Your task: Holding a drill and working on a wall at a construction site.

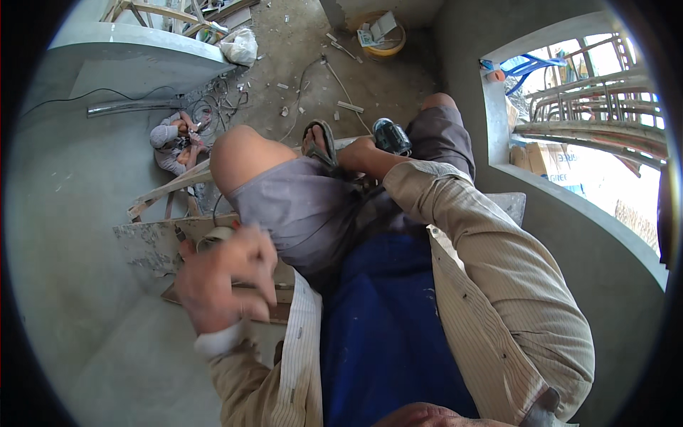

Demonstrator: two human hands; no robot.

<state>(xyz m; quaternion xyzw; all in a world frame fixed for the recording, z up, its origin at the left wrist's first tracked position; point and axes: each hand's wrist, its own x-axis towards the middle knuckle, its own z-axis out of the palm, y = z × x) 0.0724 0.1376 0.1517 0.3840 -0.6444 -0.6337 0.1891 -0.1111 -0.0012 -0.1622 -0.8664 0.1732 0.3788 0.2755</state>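
Bare grey plaster walls (64, 213) are enclosing an unfinished room. Daylight is entering through an unglazed arched window opening (569, 121) on the right, with scaffold poles (597, 99) showing outside. The far concrete floor (299, 64) is carrying rubble, loose cables (213, 107), a white sack (240, 46) and a yellow bucket (384, 39). A curved ledge (142, 50) is running along the far left.

The left hand (226, 277) is motion-blurred, so its fingers smear together; whether it grips the pale roll (213, 239) at its eleven o'clock is unclear. The right hand (356, 155) is half hidden behind the knee, its fingers out of sight on the dark drill (393, 136). The person (174, 141) below is too small to read.
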